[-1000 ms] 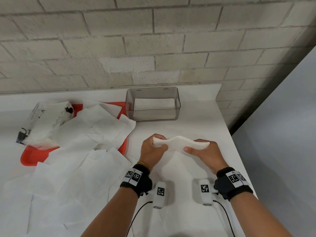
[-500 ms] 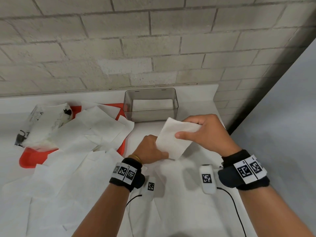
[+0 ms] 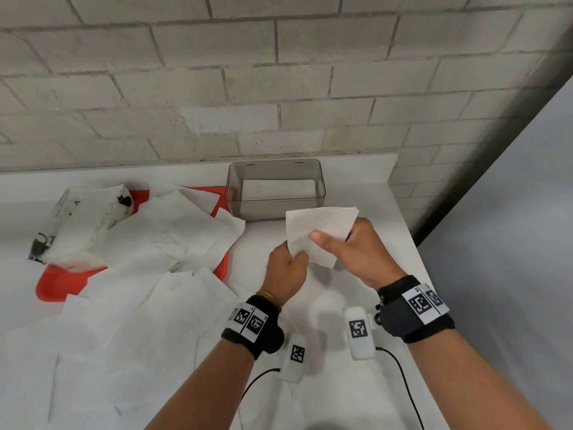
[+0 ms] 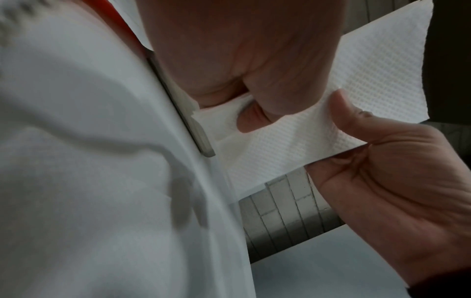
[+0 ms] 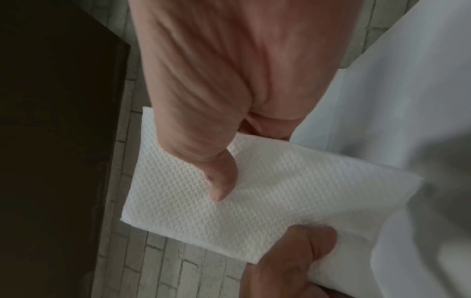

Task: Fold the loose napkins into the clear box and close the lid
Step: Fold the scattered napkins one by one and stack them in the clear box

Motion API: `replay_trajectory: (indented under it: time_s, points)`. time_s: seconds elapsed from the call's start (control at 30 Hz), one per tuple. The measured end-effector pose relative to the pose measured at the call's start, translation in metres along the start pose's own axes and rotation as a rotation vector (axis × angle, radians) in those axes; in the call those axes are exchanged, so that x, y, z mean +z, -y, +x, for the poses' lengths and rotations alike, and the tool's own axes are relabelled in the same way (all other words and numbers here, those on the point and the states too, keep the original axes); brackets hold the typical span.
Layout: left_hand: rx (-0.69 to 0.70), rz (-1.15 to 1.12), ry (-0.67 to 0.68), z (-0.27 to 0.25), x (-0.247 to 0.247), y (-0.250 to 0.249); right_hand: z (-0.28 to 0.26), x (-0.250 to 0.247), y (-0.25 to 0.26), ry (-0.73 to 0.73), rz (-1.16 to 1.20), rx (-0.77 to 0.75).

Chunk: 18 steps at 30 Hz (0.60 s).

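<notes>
1. Nearest the camera, loose napkins lie spread flat and overlapping across the white table on the left; the sheets overlap too much to count.
2. Two hands hold one folded napkin in the air over the table, just in front of the box.
3. The left hand has its fingers curled and pinches the napkin's lower left corner; the left wrist view shows a fingertip and thumb closed on that corner.
4. The right hand grips the napkin's right side – thumb pressed on the embossed face, the other fingers curled behind it.
5. The napkin is a folded rectangle, held nearly upright with its flat face toward the camera. Its long axis runs tilted, from the lower left corner at the left hand up toward the upper right edge near the box; layered edges show at the top right corner.
6. Left of the hands, one red tray lies mostly buried under more loose sheets, with one torn napkin packet on top of it.
7. Farthest back, one clear box stands upright and open – its long side parallel to the brick wall, white folded napkins stacked inside.
</notes>
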State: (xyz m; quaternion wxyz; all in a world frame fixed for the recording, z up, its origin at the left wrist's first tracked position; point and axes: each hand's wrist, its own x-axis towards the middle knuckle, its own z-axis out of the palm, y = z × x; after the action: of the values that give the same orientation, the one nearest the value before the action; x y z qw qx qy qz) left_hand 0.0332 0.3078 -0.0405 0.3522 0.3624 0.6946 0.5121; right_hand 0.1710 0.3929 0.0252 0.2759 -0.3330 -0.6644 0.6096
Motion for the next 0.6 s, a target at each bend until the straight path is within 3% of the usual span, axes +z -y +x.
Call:
replay_trajectory:
  time_s: [0.37, 0.5, 0.6]
  points:
    - [-0.086, 0.122, 0.008, 0.000, 0.003, 0.018, -0.002, 0.002, -0.024, -0.051, 0.023, 0.105]
    - [-0.054, 0.020, 0.062, 0.001, -0.005, 0.009, 0.002, -0.002, -0.017, -0.091, 0.060, 0.092]
    - [-0.120, -0.147, 0.104, 0.001, -0.024, 0.004, 0.002, -0.013, -0.006, -0.167, 0.232, 0.066]
